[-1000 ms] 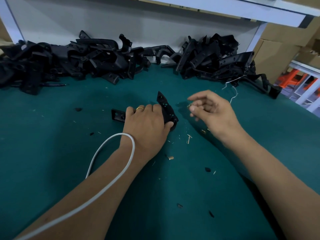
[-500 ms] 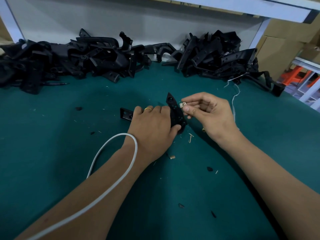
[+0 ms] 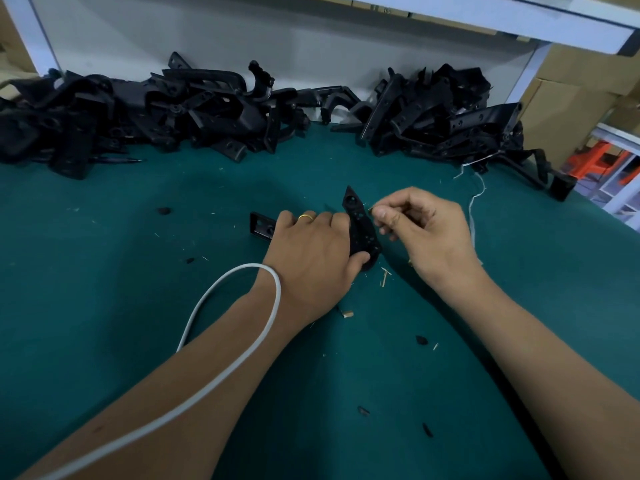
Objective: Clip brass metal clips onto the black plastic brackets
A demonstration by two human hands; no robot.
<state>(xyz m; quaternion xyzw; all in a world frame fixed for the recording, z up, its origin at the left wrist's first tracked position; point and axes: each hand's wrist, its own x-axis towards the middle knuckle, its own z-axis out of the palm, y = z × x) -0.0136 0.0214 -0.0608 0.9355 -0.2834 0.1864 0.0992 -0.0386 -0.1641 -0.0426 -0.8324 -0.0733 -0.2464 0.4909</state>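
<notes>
Brass clip (image 3: 370, 209) now pressed against bracket (image 3: 360, 226) edge.

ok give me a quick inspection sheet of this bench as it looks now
surface: green mat, speckled with small chips
job's things: black bracket tilted up off the mat; brass clip barely visible at its edge; bracket pile at back left, another bracket pile at back right
clutter: black flakes, brass scraps, a white string
grippers: left hand grips the bracket; right hand pinches the clip against it
cables: white cable looped over the left forearm
surroundings: white shelf above, cardboard boxes at right
</notes>
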